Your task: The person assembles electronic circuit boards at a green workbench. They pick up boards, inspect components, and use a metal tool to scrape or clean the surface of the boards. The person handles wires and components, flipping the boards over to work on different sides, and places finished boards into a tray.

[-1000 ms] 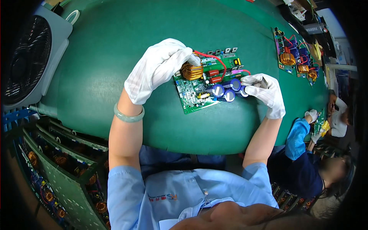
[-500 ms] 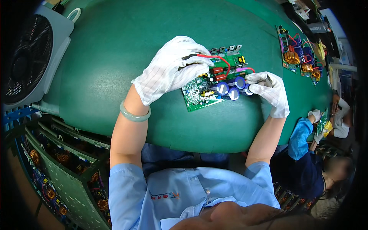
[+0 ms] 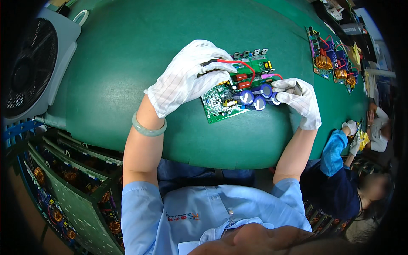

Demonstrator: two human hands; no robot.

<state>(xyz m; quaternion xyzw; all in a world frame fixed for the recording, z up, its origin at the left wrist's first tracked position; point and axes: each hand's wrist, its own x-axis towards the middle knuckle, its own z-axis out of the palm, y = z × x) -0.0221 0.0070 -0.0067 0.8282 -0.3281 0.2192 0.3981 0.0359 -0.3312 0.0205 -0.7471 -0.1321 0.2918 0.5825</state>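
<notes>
In front of me a green circuit board (image 3: 217, 111) rests on the green table. It carries a cluster of blue cylindrical capacitors (image 3: 258, 103), dark red components and upright metal-tabbed parts along its far edge. My left hand (image 3: 191, 76), in a white glove, is closed over the board's left side, with a red wire (image 3: 244, 64) with a black sleeve running out between its fingers. My right hand (image 3: 299, 100), also gloved, pinches the board's right edge beside the capacitors. The exact spots under the fingertips are hidden.
A grey fan (image 3: 42, 59) stands at the left. Below it a green rack (image 3: 80, 204) holds several boards with copper coils. More assembled boards (image 3: 325, 59) lie at the far right. Another person (image 3: 335, 187) works at the table's right side.
Both my hands and the board stay almost where they were. At the right, the other person's hands have shifted slightly.
</notes>
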